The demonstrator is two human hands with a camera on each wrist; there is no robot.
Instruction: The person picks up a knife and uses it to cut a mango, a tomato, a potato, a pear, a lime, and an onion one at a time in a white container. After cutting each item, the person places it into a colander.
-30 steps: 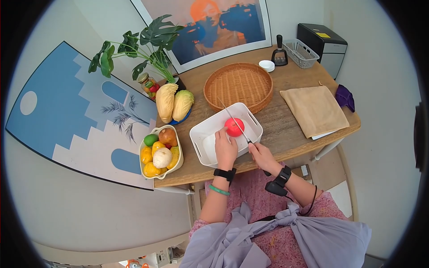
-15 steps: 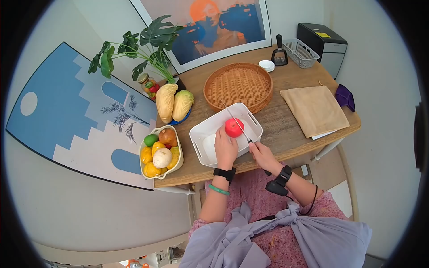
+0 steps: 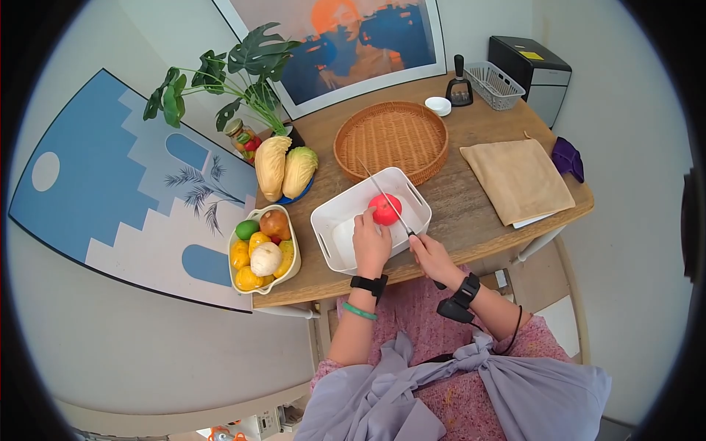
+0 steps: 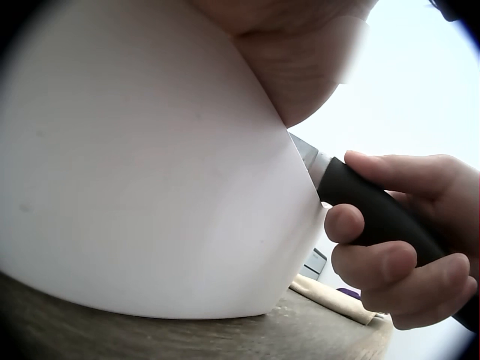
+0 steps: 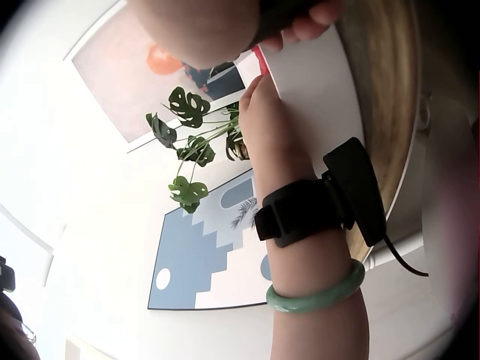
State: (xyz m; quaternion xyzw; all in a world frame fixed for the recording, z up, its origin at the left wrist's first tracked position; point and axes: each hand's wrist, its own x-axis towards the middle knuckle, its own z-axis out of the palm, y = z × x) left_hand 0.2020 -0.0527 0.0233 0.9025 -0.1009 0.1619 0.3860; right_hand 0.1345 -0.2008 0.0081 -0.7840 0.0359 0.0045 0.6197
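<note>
Inside a white plastic basket (image 3: 330,248) at the table's front edge sits a round red fruit (image 3: 385,211). My left hand (image 3: 371,242) reaches over the near rim and holds the fruit's left side with curled fingers. In my right hand (image 3: 432,257) is a knife (image 3: 390,197), its blade lying across the top of the fruit and pointing away to the far left. The left wrist view shows right-hand fingers wrapped round the black handle (image 4: 375,206), just outside the basket wall (image 4: 150,180). The basket wall hides the fruit there.
A cream basket of fruit and vegetables (image 3: 296,266) stands left, with cabbages (image 3: 300,173) behind it. A round wicker tray (image 3: 393,140) lies just beyond the white basket. At right are a folded tan cloth (image 3: 518,180), a grey basket (image 3: 494,87) and a black-handled grater (image 3: 460,88).
</note>
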